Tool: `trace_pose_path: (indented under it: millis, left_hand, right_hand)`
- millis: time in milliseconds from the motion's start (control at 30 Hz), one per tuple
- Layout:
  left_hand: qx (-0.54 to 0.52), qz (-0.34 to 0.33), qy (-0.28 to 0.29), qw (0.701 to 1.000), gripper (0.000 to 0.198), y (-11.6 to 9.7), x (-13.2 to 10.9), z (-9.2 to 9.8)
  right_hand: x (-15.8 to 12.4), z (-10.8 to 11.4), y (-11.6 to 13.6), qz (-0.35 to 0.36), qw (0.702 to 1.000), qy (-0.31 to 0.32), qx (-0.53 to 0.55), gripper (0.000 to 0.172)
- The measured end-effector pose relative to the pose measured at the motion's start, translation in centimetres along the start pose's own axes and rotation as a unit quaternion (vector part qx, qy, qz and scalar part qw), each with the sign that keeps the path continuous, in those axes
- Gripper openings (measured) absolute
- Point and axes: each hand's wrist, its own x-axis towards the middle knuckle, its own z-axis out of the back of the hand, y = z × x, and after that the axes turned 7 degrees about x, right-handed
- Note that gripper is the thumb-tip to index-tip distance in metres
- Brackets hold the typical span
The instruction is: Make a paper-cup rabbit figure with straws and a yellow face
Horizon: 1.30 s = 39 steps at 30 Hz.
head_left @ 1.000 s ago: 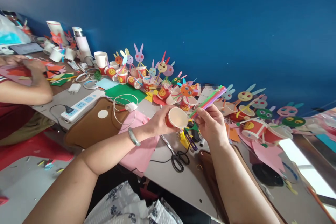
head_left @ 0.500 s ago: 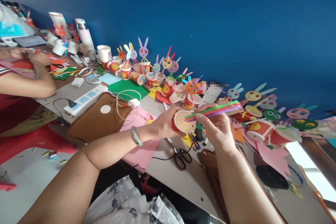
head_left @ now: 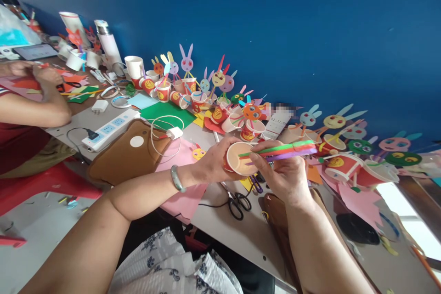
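My left hand (head_left: 216,160) is wrapped round a red and white paper cup (head_left: 237,161), tilted so its open mouth faces me. Between thumb and fingers my right hand (head_left: 287,174) pinches several coloured paper strips (head_left: 287,150), green, red and purple. The strips' left ends reach over the cup's mouth, near the inner wall; whether they touch it I cannot tell. Black-handled scissors (head_left: 237,204) lie on the table below the cup. A sheet of pink paper (head_left: 186,193) lies under my left forearm, with a small yellow paper face (head_left: 198,152) on it.
Paper cups with rabbit-face cutouts (head_left: 187,63) line the wall side. A power strip (head_left: 112,128), a brown pad (head_left: 120,156) and a white charger with cable (head_left: 174,133) lie to the left. A co-worker's arm (head_left: 41,108) is at far left. A black mouse (head_left: 357,228) lies at right.
The strips have moved slightly left and down, their ends now further over the cup's mouth. They look a little more fanned out. My left hand still holds the cup.
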Motion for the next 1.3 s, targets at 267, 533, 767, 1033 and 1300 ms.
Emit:
trace_pose_path:
  millis: [267, 533, 767, 1033, 1300]
  left_hand:
    - [-0.089, -0.032, 0.002, 0.996, 0.081, -0.1, 0.3, 0.1]
    - [-0.151, -0.024, 0.020, 0.988, 0.084, -0.7, 0.1, 0.2]
    - [-0.182, -0.004, 0.037, 0.983, 0.079, -0.5, 0.0, 0.1]
    - [-0.184, -0.014, 0.021, 0.983, 0.078, -0.1, 0.4, -0.1]
    - [-0.197, 0.014, 0.025, 0.980, 0.074, -0.4, 0.5, 0.3]
  right_hand:
    - [-0.1, 0.4, 0.3, 0.055, 0.998, 0.013, 0.012, 0.008]
    - [-0.2, -0.1, 1.3, 0.083, 0.996, 0.005, -0.014, 0.011]
    - [-0.6, -0.4, 0.9, -0.010, 0.999, -0.031, -0.038, 0.006]
    - [-0.6, -1.1, 0.8, -0.017, 0.994, -0.055, -0.096, 0.007]
    - [-0.7, -1.8, 0.0, -0.008, 0.991, -0.096, -0.092, 0.006]
